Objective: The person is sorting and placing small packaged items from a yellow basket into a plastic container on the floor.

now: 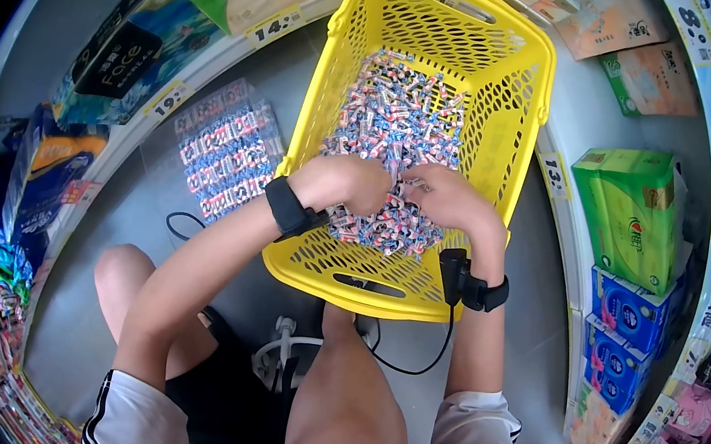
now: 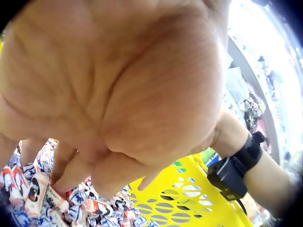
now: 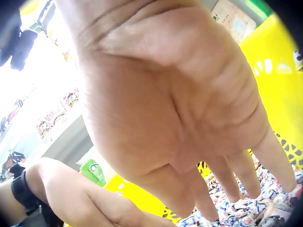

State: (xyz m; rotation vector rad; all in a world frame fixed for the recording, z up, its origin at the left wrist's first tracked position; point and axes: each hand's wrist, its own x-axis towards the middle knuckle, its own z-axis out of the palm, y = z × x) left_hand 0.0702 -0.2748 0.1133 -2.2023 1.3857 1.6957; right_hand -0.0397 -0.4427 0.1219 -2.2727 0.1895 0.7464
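Observation:
A yellow perforated basket [image 1: 304,282] stands on the floor, holding a heap of twist-wrapped candies [image 1: 401,111] in white, blue and red wrappers. Both hands reach into its near half, close beside each other. My left hand [image 1: 358,185] is on the left of the heap; in the left wrist view its fingers point down among the candies [image 2: 35,194], with some fingertips hidden. From the right, my right hand [image 1: 455,201] reaches in. Its fingers extend fairly straight and spread in the right wrist view, their tips at the candies [image 3: 255,210].
Clear packs of similar candies [image 1: 229,160] lie on the floor left of the basket. Shelves with price labels curve along both sides, holding a green tissue pack [image 1: 630,218] and blue packs [image 1: 626,312]. A black cable [image 1: 412,371] hangs below the right wrist, near the person's leg [image 1: 350,401].

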